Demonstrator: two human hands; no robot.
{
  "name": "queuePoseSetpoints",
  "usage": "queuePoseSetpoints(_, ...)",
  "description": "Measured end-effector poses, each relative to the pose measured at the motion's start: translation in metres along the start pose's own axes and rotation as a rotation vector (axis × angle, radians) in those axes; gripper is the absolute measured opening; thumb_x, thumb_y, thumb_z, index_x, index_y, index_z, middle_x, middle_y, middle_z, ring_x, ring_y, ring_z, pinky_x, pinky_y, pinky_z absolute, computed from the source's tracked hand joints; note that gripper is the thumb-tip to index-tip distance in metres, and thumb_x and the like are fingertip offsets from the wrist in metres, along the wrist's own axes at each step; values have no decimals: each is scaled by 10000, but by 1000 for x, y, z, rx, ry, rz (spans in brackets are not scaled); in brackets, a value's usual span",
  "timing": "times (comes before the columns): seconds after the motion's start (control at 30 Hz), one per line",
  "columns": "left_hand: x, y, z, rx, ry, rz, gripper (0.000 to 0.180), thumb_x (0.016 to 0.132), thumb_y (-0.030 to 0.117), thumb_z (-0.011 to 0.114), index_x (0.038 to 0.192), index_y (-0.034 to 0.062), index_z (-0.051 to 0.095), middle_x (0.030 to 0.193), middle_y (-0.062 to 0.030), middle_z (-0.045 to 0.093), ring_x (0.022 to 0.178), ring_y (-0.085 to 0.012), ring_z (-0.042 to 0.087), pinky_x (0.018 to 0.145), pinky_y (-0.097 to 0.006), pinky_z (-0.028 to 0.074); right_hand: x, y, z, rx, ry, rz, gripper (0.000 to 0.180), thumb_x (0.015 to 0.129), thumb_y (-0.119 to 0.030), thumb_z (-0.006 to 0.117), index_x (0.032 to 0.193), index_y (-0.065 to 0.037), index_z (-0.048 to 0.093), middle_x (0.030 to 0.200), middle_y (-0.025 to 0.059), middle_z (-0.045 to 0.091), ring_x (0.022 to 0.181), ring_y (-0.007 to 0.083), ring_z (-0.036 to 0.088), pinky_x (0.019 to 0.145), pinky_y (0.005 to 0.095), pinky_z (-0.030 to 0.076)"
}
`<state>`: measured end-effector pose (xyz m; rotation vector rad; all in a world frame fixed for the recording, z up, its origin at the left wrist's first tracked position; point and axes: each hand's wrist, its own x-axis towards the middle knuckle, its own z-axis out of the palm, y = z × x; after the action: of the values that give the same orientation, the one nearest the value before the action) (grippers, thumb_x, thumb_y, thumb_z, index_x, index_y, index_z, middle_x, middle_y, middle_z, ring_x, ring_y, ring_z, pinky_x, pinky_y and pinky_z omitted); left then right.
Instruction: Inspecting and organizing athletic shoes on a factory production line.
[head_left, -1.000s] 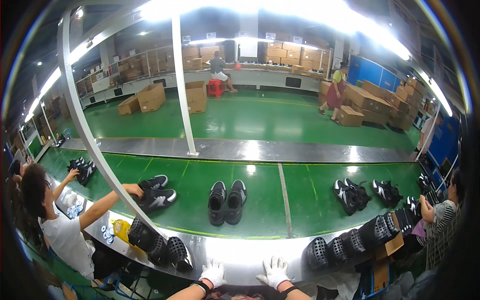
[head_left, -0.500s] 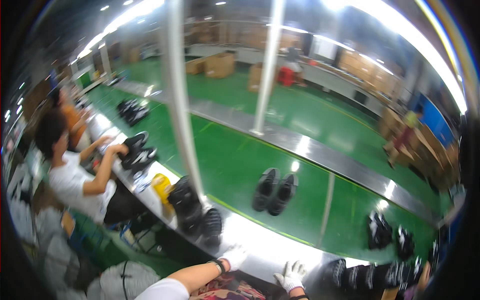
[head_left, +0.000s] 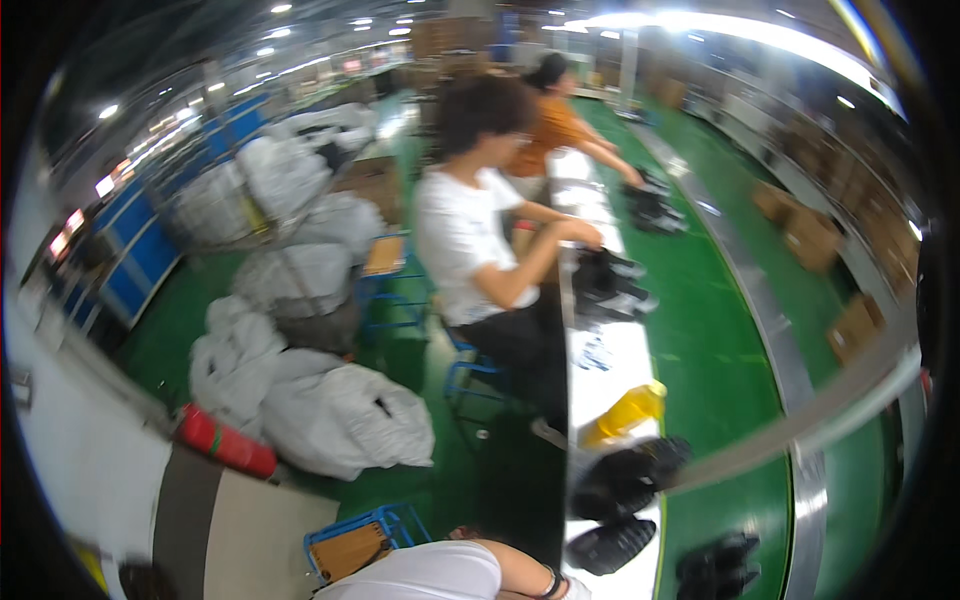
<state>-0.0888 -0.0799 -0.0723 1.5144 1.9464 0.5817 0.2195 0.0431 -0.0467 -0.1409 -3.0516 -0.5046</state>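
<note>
My left forearm comes in at the lower edge, with a dark band on the wrist. Only a sliver of the white glove on my left hand [head_left: 577,589] shows, and its fingers are cut off by the frame edge. My right hand is out of the picture. Nearest to my left hand, on the pale bench, lies a black shoe [head_left: 612,545], sole partly up. Just beyond it are more black shoes [head_left: 628,478], blurred and close together. Past those stands a yellow bag or container [head_left: 627,413].
A co-worker in a white shirt [head_left: 465,230] sits at the bench, hands at black shoes [head_left: 605,285]; another in orange [head_left: 555,125] is beyond. A blue-framed stool [head_left: 350,548], white sacks [head_left: 345,420] and a fire extinguisher [head_left: 228,442] stand left. Black shoes [head_left: 718,568] lie on the green surface.
The view has swung to the left, bringing sacks and stools in. My right hand has left the picture, and my left hand has slipped to the lower edge.
</note>
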Motion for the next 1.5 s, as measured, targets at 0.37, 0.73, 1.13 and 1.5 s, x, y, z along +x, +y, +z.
queuePoseSetpoints(0.37, -103, -53, -32, -156, 233, -354, 422, 874, 292, 567, 1187, 29, 671, 1175, -253, 677, 1083, -350, 663, 939, -447, 531, 181, 12, 45, 170, 108, -592, 478, 1009, -449, 471, 1373, -140, 504, 1161, 463, 529, 1009, 702, 519, 762, 812, 392)
queuePoseSetpoints(0.73, -80, -40, -17, -219, 180, -216, 455, 890, 331, 574, 1270, 93, 653, 1182, -247, 676, 1092, -320, 663, 932, -433, 532, 164, 23, 44, 190, 47, -651, 536, 997, -479, 472, 1380, -104, 481, 1180, 466, 519, 1033, 700, 504, 793, 806, 375)
queuePoseSetpoints(1.13, -101, -6, -20, -264, 46, -558, 269, 813, 174, 549, 925, 39, 753, 935, -225, 723, 911, -405, 707, 796, -497, 570, -16, 100, -54, 53, -335, -420, 602, 984, -511, 473, 1387, -64, 455, 1200, 468, 507, 1060, 698, 488, 827, 799, 357)
queuePoseSetpoints(1.5, -197, -67, 49, -316, -54, -1237, 333, 900, 235, 555, 1122, 65, 735, 1173, -228, 690, 1085, -380, 677, 929, -466, 547, -74, 81, -100, 33, -535, -347, 665, 972, -541, 474, 1394, -28, 432, 1219, 470, 496, 1084, 697, 473, 858, 793, 340)
